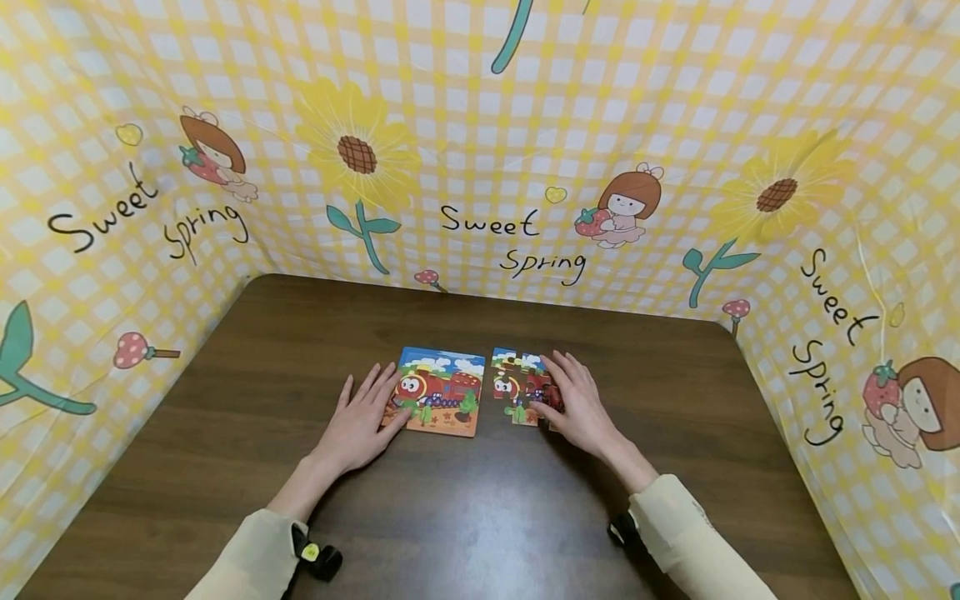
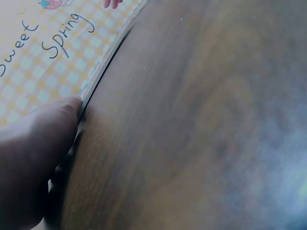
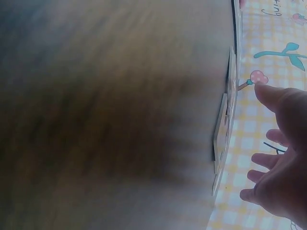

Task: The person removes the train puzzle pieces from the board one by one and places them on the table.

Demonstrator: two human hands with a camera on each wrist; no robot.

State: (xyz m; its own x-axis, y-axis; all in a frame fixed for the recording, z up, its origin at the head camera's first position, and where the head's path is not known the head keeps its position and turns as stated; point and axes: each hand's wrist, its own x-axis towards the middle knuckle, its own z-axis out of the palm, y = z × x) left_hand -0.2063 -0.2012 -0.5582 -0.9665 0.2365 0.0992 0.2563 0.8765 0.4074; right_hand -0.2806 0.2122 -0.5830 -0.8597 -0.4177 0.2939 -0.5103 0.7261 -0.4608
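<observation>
A square picture board [image 1: 442, 392] with a red cartoon train lies flat on the table. My left hand [image 1: 363, 425] lies along its left side, fingers extended, thumb over the lower left corner. In the left wrist view the thumb [image 2: 53, 124] meets the board's thin edge. To the board's right is a group of jigsaw pieces [image 1: 506, 387] with the same train picture, some joined and some apart. My right hand [image 1: 581, 404] is spread over their right side and hides part of them. The right wrist view shows its fingers [image 3: 268, 160] apart, beside the pieces [image 3: 221, 129] seen edge-on.
The dark wooden table [image 1: 480, 517] has rounded far corners. A yellow checked cloth [image 1: 487, 150] printed with flowers and girls stands as a wall at the back and both sides. Each wrist wears a black strap, the left one with a small device [image 1: 322, 560].
</observation>
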